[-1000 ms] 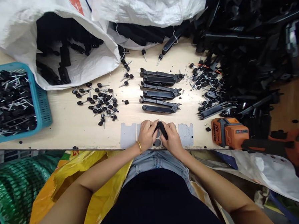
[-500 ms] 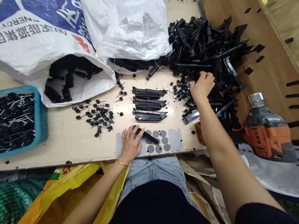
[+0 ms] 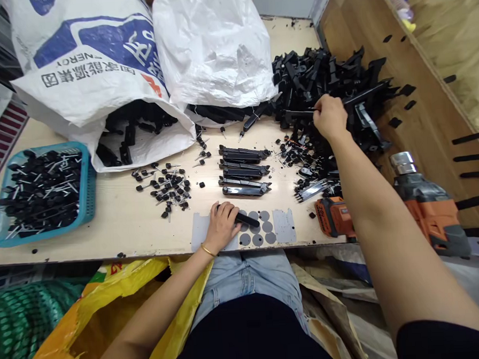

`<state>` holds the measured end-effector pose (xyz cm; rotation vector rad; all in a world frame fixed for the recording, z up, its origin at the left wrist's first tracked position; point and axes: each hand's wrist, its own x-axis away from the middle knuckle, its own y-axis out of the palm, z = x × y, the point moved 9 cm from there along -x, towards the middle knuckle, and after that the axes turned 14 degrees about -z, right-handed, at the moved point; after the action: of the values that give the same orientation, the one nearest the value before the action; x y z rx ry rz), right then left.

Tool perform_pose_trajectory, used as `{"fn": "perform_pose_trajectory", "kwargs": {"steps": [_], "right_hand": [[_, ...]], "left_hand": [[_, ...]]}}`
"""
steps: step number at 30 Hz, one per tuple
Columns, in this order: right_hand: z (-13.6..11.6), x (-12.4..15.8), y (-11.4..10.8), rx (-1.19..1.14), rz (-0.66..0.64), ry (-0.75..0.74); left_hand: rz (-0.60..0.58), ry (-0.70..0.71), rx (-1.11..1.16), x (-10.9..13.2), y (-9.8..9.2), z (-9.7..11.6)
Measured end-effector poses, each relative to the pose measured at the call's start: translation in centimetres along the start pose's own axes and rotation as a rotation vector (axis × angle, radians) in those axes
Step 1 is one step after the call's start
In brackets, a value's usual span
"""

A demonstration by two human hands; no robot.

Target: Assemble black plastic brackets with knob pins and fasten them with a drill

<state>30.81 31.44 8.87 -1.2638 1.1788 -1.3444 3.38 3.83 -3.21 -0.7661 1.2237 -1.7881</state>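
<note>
My left hand point(image 3: 222, 226) is closed around one end of a black plastic bar point(image 3: 247, 219), low over a grey sheet with round discs point(image 3: 269, 238) at the table's front edge. At the right, my right hand point(image 3: 331, 118) reaches over a heap of black plastic parts point(image 3: 310, 71). Its fingers are pinched at the end of a long black part point(image 3: 298, 113) lying on that heap; they partly hide it. Between the hands, several folded black bar assemblies point(image 3: 245, 172) lie in a stacked row.
Black-headed screws point(image 3: 171, 188) lie loose left of centre. A blue basket point(image 3: 87, 182) holds many more. White woven sacks point(image 3: 212, 47) with black parts stand behind. An orange cordless power tool point(image 3: 429, 212) lies at the right, below a wooden side board point(image 3: 359, 18).
My right hand has moved farther into the heap, and its fingers have closed on a long part. My left hand keeps the black bar at the sheet. The camera view has shifted slightly.
</note>
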Motion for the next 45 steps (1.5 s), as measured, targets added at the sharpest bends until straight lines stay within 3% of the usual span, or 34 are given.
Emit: {"fn": "perform_pose_trajectory", "kwargs": {"steps": [3,5,8,10,13,15,18,21,23,25,27,29,31,35,40,42,45], "right_hand": [[-1.1,-2.0,2.5,0.081,-0.096,-0.023],[-1.4,-3.1,2.9,0.110,-0.073,0.023],[-2.2,-3.3,1.5,0.161,0.000,0.025],[-2.9,-1.7,-0.1,0.165,0.071,-0.010],[-3.5,3.8,-1.7,0.079,0.197,-0.085],[-4.2,8.8,-0.4,-0.010,0.195,-0.212],[-6.6,16.6,5.0,-0.182,0.005,-0.588],[-6.8,22.0,10.4,-0.249,-0.125,-0.713],[-6.3,24.1,12.2,-0.284,-0.137,-0.718],[-5.0,25.0,12.6,-0.354,-0.105,-0.596],[-3.0,25.2,12.8,-0.460,-0.096,-0.327],[-1.7,25.8,14.2,-0.564,-0.177,-0.038],[-2.1,26.4,15.8,-0.641,-0.298,0.122],[-5.2,26.7,16.9,-0.892,-0.403,0.161],[-9.9,27.4,14.8,-1.713,-0.411,0.103],[-11.5,27.4,13.7,-1.785,-0.400,0.058],[-12.6,27.4,13.0,-1.749,-0.359,0.040]], "left_hand": [[0.023,-0.001,0.007,0.0,0.1,0.1],[0.028,-0.009,0.003,0.0,0.1,0.1],[0.032,-0.030,-0.013,-0.1,0.0,0.0],[0.025,-0.038,-0.034,-0.2,-0.2,-0.1],[-0.026,-0.046,-0.067,-0.5,-0.6,-0.3],[-0.071,-0.050,-0.086,-0.9,-0.8,-0.5],[-0.110,-0.015,-0.119,-1.5,-1.1,-0.1],[-0.168,0.128,-0.172,-2.1,-0.4,1.5],[-0.210,0.185,-0.204,-2.3,0.4,2.1],[-0.220,0.162,-0.201,-2.6,0.6,1.8],[-0.205,0.112,-0.158,-2.6,0.3,1.2],[-0.199,0.050,-0.099,-2.5,-0.3,0.8],[-0.207,-0.005,-0.007,-2.0,-0.9,0.7],[-0.231,-0.073,0.391,-0.1,-1.3,1.7],[-0.287,-0.258,0.878,2.9,1.2,2.7],[-0.267,-0.281,0.967,3.5,1.4,3.3],[-0.215,-0.292,0.928,4.1,0.4,3.8]]}}
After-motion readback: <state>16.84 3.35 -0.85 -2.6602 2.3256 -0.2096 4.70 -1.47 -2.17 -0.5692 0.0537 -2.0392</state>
